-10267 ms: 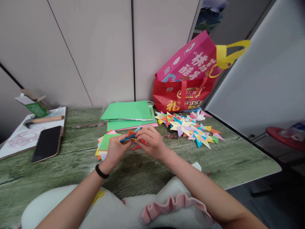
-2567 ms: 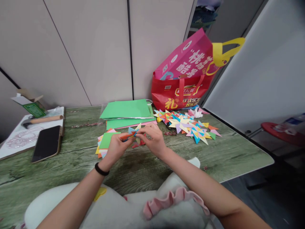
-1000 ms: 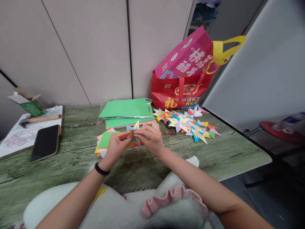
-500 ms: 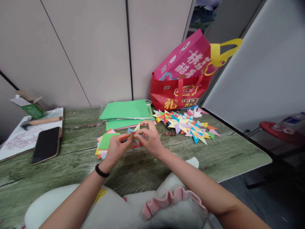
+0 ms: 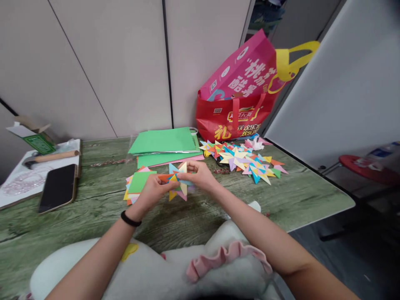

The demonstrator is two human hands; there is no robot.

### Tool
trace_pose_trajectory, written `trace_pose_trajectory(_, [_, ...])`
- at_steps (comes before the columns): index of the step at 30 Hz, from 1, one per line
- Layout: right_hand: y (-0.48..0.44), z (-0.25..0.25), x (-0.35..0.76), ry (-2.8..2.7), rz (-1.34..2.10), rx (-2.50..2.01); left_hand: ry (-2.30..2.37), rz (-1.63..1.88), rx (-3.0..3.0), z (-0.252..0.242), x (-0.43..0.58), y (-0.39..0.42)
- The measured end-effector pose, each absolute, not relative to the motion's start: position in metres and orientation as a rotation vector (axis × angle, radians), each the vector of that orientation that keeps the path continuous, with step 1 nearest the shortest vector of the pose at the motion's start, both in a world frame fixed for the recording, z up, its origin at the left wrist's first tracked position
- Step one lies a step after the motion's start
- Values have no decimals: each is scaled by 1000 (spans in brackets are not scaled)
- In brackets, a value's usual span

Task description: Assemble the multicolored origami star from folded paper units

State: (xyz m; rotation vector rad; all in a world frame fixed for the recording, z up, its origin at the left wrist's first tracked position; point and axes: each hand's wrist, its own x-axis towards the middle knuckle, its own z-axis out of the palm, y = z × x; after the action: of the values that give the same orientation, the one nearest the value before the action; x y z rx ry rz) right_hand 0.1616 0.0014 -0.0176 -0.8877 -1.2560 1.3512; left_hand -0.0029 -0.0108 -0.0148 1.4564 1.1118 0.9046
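Above the desk (image 5: 306, 204), our left hand (image 5: 153, 187) and right hand (image 5: 201, 175) pinch opposite sides of a multicoloured paper star (image 5: 183, 190), apparently to steady its folded points. Paper squares (image 5: 138, 183) lie stacked just beside our left hand, seemingly for easy reach.

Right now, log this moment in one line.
left hand: holding paper star | right hand: pinching same star | paper stack: near left hand | star pile: on table

The left forearm (image 5: 101, 246) and right forearm (image 5: 246, 227) reach forward, slanting inward. The left grip (image 5: 151, 189) pinches with thumb extended; the right grip (image 5: 200, 175) pinches just beside it, fingers bent.
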Motion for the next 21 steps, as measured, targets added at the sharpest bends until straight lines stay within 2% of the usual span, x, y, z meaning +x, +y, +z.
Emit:
trace_pose_trajectory(12, [7, -21, 164, -1175, 1511, -853, 1088, 1039, 1315, -13, 2, -12])
trace_pose_trajectory(21, [5, -27, 162, -1281, 1398, -910, 1078, 1127, 1063, -9, 2, -11])
